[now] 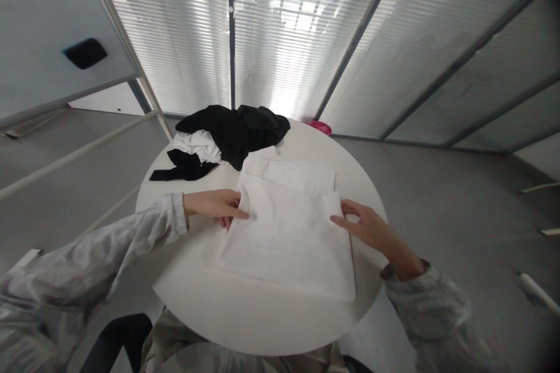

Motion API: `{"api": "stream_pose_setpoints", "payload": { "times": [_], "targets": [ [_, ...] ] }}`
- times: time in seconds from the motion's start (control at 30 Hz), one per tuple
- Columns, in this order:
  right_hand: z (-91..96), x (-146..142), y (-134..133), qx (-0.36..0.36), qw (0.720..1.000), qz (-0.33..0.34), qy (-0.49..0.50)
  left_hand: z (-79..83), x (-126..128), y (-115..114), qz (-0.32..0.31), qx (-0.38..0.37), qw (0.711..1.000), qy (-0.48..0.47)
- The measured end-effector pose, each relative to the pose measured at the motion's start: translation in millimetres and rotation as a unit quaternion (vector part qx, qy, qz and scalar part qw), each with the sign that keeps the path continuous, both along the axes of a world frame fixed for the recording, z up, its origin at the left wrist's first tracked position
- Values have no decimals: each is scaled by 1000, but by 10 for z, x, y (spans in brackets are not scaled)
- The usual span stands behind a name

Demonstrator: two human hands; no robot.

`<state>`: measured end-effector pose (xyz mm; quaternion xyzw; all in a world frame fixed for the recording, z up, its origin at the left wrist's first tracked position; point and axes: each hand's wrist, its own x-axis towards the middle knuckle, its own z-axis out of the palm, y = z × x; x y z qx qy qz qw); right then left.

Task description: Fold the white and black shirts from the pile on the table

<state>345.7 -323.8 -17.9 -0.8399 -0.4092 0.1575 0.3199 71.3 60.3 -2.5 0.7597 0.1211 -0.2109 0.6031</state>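
A white garment (289,233), partly folded into a rough rectangle, lies flat on the round white table (262,326); its exact kind cannot be made out. My left hand (222,205) grips its left edge, thumb on top and the other fingers curled at the side and partly hidden. At the opposite edge, my right hand (363,222) pinches the cloth between thumb and fingers near a small folded flap. The upper part of the garment is layered and slightly wrinkled.
Crumpled black clothes (238,131) and a bunched white cloth (199,144) are heaped at the table's back left. A pink object (321,127) shows behind the table's far edge. A whiteboard (44,23) on a frame stands left; glass panels with blinds (284,41) rise behind.
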Motion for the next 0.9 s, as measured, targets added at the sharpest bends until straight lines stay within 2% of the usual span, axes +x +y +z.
{"api": "stream_pose_setpoints", "payload": {
  "times": [0.13, 0.23, 0.37, 0.47, 0.53, 0.6, 0.67, 0.77, 0.9],
  "targets": [
    [-24, -2, 133, -3, 998, -44, -47, -50, 193, 26, 134, 31, 988, -76],
    [4, -40, 175, 30, 996, -54, -65, -85, 300, 38, 166, 8, 969, -184],
    [98, 35, 211, 118, 989, -73, -56, -16, 452, 91, 163, -46, 941, -292],
    [116, 261, 361, 216, 968, -126, -27, 26, 719, 212, 242, -16, 914, -326],
    [76, 449, 515, 254, 952, -171, -1, 2, 938, 322, 293, 28, 905, -308],
    [-1, 608, 663, 229, 950, -213, 9, -60, 1115, 427, 325, 66, 908, -254],
    [-102, 698, 759, 169, 957, -237, -5, -137, 1198, 503, 329, 86, 918, -205],
    [-255, 692, 782, 122, 962, -241, -37, -225, 1133, 540, 307, 145, 921, -193],
    [-378, 571, 687, 110, 959, -251, -69, -239, 871, 471, 293, 341, 872, -194]
  ]
}}
